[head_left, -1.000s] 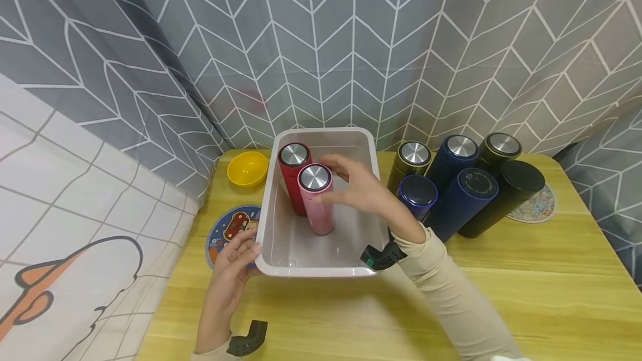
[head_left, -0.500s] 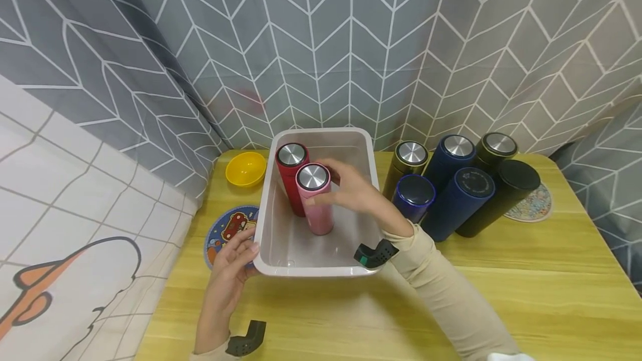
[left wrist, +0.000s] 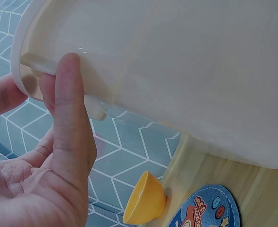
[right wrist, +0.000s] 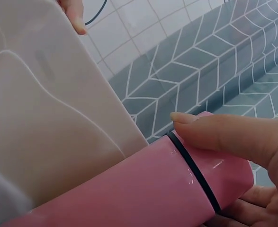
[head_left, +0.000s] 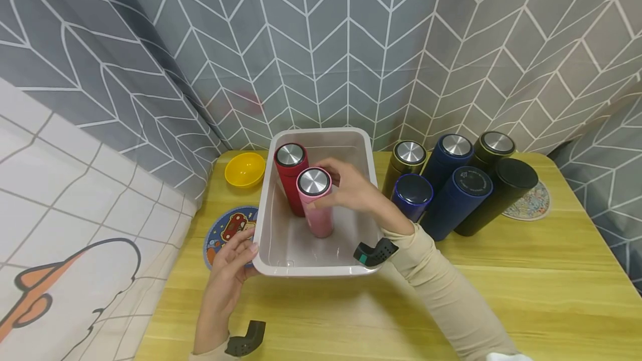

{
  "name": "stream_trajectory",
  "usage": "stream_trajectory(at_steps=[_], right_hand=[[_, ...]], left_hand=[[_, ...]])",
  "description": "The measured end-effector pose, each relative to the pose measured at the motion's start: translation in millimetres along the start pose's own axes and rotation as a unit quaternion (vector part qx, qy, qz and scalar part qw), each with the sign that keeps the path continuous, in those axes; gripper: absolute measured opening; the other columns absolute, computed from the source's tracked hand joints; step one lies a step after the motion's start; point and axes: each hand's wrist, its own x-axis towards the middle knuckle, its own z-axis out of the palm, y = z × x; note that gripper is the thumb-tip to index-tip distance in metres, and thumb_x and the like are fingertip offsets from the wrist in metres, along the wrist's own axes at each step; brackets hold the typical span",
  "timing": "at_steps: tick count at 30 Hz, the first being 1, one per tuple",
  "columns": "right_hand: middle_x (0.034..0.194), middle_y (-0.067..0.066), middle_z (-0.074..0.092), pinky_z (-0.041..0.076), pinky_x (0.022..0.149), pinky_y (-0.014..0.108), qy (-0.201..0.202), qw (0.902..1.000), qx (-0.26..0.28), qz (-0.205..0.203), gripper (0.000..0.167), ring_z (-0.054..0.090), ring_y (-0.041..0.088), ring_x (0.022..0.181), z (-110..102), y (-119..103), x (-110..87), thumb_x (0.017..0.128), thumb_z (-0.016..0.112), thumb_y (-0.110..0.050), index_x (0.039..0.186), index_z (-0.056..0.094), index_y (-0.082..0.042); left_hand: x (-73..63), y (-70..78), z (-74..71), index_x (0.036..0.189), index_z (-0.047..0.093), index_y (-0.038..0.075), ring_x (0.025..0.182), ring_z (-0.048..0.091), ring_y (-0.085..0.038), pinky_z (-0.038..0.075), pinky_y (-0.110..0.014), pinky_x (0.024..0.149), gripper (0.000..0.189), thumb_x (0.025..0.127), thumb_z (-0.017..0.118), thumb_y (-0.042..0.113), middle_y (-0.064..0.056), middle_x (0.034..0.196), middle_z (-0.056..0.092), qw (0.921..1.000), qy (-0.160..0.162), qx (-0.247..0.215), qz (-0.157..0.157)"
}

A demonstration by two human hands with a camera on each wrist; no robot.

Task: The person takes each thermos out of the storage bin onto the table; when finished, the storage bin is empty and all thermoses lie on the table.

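Observation:
A pink thermos point(head_left: 321, 222) with a silver-topped lid stands nearly upright inside a pale grey plastic bin point(head_left: 317, 271). My right hand point(head_left: 355, 189) grips it near the top; in the right wrist view the thumb point(right wrist: 210, 132) lies on the lid above a black ring, and fingers curl beneath. A red thermos point(head_left: 290, 183) is just behind it, by the bin's left wall. At the bin's front left corner my left hand point(head_left: 232, 265) holds the rim. The left wrist view has its fingers point(left wrist: 70, 94) against the outer wall, thumb at the rim.
Right of the bin, several dark thermoses cluster: a glossy blue-rimmed one point(head_left: 413, 189), navy ones point(head_left: 458, 196) and a black one point(head_left: 509, 183). A yellow bowl point(head_left: 245, 170) and a blue cartoon coaster point(head_left: 220, 233) lie left. Patterned curtain point(head_left: 331, 60) hangs behind the table.
The pink thermos has shifted slightly toward me, away from the red one, with my right hand now closed round it. The left hand keeps its hold on the bin.

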Motion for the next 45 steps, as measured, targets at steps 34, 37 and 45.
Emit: stream_trajectory(at_steps=[34,37,45], right_hand=[[0.126,-0.005,0.066,0.052,0.107,0.028,0.13,0.9914,-0.007,-0.013,0.076,0.063,0.013,0.116,-38,-78,-82.1,0.066,0.094,-0.015,0.133,0.059,-0.021],[0.125,-0.005,0.067,0.053,0.103,0.022,0.153,0.9879,-0.007,-0.023,0.078,0.064,0.012,0.114,-41,-87,-94.8,0.064,0.095,-0.012,0.133,0.06,-0.02],[0.119,0.005,0.069,0.058,0.092,0.02,0.226,0.966,0.057,-0.112,0.083,0.068,0.017,0.104,-53,-100,-123.9,0.054,0.091,0.014,0.13,0.061,-0.002]], left_hand=[[0.7,-2.8,-2.0,0.126,0.06,0.017,0.085,0.068,-0.006,0.062,-0.025,0.07,0.035,0.101,0.044,-0.003,0.006,0.093,0.069,0.9998,-0.015,-0.014,0.006],[0.7,-2.9,-1.7,0.126,0.059,0.016,0.085,0.068,-0.006,0.062,-0.025,0.07,0.035,0.101,0.044,-0.003,0.006,0.093,0.068,0.9998,-0.016,-0.014,0.005],[1.3,-3.2,-2.0,0.128,0.059,0.015,0.086,0.068,-0.007,0.062,-0.025,0.07,0.035,0.102,0.044,-0.002,0.005,0.095,0.069,0.9997,-0.019,-0.015,0.009]])
